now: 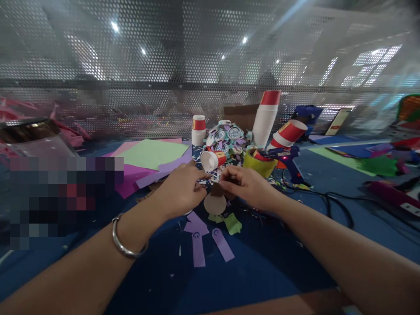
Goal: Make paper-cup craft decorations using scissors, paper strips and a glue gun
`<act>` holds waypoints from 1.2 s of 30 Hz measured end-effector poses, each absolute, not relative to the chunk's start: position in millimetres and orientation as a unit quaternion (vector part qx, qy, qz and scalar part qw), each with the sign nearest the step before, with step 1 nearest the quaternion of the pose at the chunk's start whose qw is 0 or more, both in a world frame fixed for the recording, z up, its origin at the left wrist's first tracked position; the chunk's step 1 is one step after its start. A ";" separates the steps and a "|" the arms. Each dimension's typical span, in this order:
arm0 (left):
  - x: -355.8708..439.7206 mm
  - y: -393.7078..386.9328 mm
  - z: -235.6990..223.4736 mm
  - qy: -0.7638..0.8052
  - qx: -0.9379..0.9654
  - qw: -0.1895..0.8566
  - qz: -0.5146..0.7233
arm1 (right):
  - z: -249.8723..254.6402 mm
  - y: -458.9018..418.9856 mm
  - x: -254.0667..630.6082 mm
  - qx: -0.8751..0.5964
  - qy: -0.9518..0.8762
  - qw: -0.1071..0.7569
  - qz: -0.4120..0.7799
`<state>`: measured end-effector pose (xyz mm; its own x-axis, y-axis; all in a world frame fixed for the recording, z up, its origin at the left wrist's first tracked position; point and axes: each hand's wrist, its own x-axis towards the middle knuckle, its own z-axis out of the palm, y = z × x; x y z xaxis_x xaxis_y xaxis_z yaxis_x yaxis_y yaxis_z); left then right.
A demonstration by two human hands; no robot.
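My left hand (182,190), with a silver bangle on its wrist, has its fingers curled and the index finger reaching toward the middle; whatever it pinches is hidden. Opposite it, my right hand (251,186) is closed, its thumb and fingertips at the top of a small brown paper piece (216,190). That piece overlaps a round pale disc (215,204) between the hands. Just beyond the fingers a red and white paper cup (210,161) lies on its side. Purple paper tags (198,251) and green paper scraps (232,224) lie nearer to me.
Behind the hands are a heap of decorated paper discs (229,134), stacked paper cups (265,120) and a yellow container (259,164). A blue glue gun (288,159) with a lit red light trails a black cable. Coloured sheets (152,154) lie left; a perforated screen (210,57) stands behind.
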<state>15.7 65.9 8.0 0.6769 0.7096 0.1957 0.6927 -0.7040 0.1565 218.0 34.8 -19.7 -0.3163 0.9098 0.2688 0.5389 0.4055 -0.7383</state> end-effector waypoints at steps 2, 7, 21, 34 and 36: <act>16.1 64.4 7.0 0.377 0.918 0.054 0.110 | -20.2 35.5 218.2 -0.473 -0.756 0.360 0.276; 17.8 65.9 -0.9 0.377 0.917 0.061 0.115 | -23.0 42.3 227.1 -0.486 -0.730 0.409 0.253; 6.9 71.0 -5.2 0.369 0.914 0.116 0.121 | -18.6 27.0 215.9 -0.481 -0.767 0.335 0.259; 15.7 58.7 0.5 0.380 0.911 0.139 0.075 | -33.5 33.4 209.2 -0.500 -0.800 0.297 0.149; 17.6 58.4 -0.5 0.372 0.912 0.150 0.090 | -30.8 32.6 209.8 -0.498 -0.802 0.299 0.141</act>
